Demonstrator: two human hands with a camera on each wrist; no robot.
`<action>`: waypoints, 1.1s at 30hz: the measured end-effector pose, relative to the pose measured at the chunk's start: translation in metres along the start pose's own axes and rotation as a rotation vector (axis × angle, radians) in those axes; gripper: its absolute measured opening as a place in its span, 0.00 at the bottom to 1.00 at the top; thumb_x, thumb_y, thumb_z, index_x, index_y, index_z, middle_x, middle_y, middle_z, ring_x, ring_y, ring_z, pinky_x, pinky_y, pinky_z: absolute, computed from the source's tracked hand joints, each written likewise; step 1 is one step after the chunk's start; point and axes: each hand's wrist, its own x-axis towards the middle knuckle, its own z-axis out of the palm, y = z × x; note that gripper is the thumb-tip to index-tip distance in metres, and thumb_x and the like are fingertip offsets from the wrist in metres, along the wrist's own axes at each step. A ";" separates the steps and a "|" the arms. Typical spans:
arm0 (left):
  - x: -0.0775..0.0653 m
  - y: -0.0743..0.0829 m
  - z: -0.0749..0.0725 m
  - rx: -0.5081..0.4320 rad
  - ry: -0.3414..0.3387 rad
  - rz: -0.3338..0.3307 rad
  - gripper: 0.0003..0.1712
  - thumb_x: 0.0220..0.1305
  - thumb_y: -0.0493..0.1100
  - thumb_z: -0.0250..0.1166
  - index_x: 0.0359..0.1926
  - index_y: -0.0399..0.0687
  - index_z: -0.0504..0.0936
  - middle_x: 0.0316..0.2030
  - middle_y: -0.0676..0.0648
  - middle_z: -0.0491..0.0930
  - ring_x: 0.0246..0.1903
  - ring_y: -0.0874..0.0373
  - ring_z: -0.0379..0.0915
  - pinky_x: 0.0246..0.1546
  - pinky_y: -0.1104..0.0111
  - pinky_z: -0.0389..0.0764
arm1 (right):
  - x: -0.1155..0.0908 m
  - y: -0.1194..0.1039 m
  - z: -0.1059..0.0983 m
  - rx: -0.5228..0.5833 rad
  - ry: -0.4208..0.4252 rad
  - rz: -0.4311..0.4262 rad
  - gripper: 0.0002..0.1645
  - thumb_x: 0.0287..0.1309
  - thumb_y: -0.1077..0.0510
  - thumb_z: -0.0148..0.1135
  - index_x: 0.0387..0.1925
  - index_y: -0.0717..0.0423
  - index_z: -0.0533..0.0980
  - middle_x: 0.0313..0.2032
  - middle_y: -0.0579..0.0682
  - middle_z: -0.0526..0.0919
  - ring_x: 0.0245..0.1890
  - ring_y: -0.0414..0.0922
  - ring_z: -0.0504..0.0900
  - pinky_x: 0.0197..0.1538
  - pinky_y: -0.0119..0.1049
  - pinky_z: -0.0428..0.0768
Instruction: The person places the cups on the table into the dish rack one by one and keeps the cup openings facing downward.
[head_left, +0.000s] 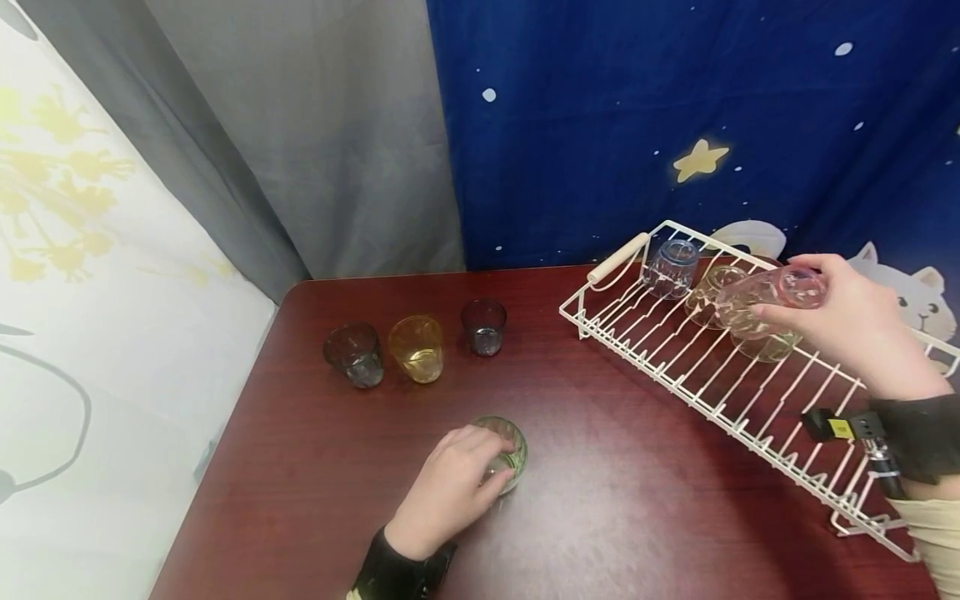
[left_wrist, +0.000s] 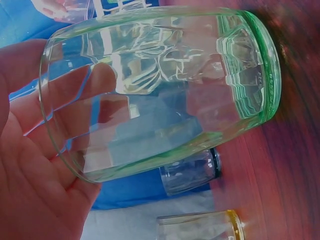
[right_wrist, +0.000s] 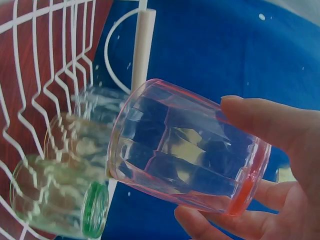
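My right hand (head_left: 862, 317) grips a pink-tinted glass (head_left: 757, 298) near its base, thumb on one side and fingers on the other. The glass is tilted over the white wire rack (head_left: 675, 385), its mouth toward the glasses there. In the right wrist view, a green-based glass (right_wrist: 55, 200) stands upside down on the rack close to the pink glass. At the front of the table, my left hand (head_left: 446, 483) holds a clear green glass (head_left: 519, 454) upright, with fingers and thumb around its upper part. Its green base (left_wrist: 270, 70) is down at the tabletop.
Upside down on the rack are also a blue glass (head_left: 671, 271) and an amber one (head_left: 705, 302). Toward the table's back left stand a dark grey glass (head_left: 356, 358), a yellow glass (head_left: 417, 350) and a dark purplish glass (head_left: 483, 329). Curtains (head_left: 345, 133) hang behind.
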 end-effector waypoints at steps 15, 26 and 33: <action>0.000 0.000 0.003 0.031 -0.029 0.019 0.10 0.59 0.49 0.67 0.43 0.58 0.82 0.40 0.60 0.84 0.46 0.65 0.78 0.55 0.67 0.77 | -0.002 0.053 -0.009 0.002 0.047 0.075 0.48 0.56 0.47 0.64 0.67 0.71 0.56 0.56 0.83 0.63 0.52 0.78 0.62 0.48 0.68 0.62; -0.002 0.001 0.002 0.049 -0.050 0.007 0.10 0.62 0.50 0.64 0.44 0.59 0.82 0.41 0.60 0.84 0.47 0.65 0.78 0.56 0.68 0.76 | 0.001 0.087 -0.006 0.145 0.134 0.025 0.41 0.48 0.61 0.66 0.59 0.80 0.60 0.52 0.81 0.64 0.34 0.23 0.60 0.29 0.18 0.54; -0.002 0.001 0.004 0.057 -0.043 0.009 0.09 0.62 0.50 0.64 0.43 0.60 0.82 0.40 0.61 0.83 0.46 0.66 0.78 0.56 0.68 0.76 | 0.000 0.102 -0.002 0.204 0.149 0.027 0.41 0.46 0.63 0.63 0.57 0.84 0.58 0.55 0.84 0.59 0.34 0.17 0.53 0.30 0.15 0.55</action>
